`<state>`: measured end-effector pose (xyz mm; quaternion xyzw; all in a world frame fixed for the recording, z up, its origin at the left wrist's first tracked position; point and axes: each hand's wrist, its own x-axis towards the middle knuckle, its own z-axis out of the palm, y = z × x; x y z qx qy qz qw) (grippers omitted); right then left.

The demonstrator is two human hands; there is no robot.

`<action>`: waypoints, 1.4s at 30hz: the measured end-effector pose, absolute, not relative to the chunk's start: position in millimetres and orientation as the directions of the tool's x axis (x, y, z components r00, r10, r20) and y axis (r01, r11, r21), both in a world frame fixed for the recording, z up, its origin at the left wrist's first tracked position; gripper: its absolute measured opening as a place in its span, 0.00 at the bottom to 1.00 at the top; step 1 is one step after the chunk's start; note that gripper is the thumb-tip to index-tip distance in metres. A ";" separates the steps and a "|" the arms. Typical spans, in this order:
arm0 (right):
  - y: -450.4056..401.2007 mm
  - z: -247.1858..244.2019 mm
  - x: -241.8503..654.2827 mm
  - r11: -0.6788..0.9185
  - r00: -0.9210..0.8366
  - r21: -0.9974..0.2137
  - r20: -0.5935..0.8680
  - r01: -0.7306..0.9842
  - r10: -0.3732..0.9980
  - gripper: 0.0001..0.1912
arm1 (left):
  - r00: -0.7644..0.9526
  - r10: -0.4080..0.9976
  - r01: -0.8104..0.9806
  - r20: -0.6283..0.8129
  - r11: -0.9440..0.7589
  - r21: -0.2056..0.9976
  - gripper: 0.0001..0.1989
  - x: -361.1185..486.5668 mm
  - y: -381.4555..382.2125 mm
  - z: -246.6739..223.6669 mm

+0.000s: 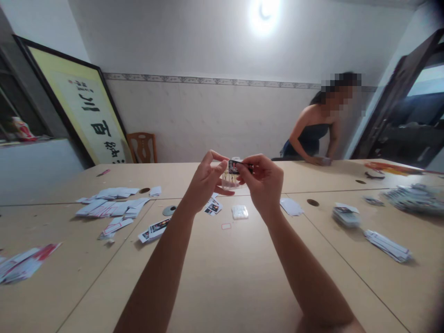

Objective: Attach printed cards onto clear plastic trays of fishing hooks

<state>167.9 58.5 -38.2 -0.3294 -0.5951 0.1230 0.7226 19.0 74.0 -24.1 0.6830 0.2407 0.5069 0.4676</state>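
Observation:
In front of me, above the table, my left hand (211, 178) grips a small clear plastic box (229, 181) that has gold-coloured bits inside. Pinched in my right hand (265, 180) is a small black printed card (235, 167), up against the upper part of the box. My fingers hide parts of both. Below my hands lie several printed cards (213, 206), a flat clear case (240, 212) and a small red-bordered label (226, 226). White paper (291, 206) is near my right forearm.
Stacks of white paper slips (113, 203) and printed cards (154, 231) lie on the left of the table (222, 277). To the right are a stack of clear cases (346, 216), a bundle of strips (388, 246) and a pile of packets (416, 199). A person (312, 134) leans at the far edge.

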 end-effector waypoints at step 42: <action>48.2 -40.8 165.1 0.778 0.265 -0.578 0.812 0.245 0.520 0.05 | 0.479 0.778 -0.184 0.407 -0.364 0.913 0.17 8.2 60.0 -13.2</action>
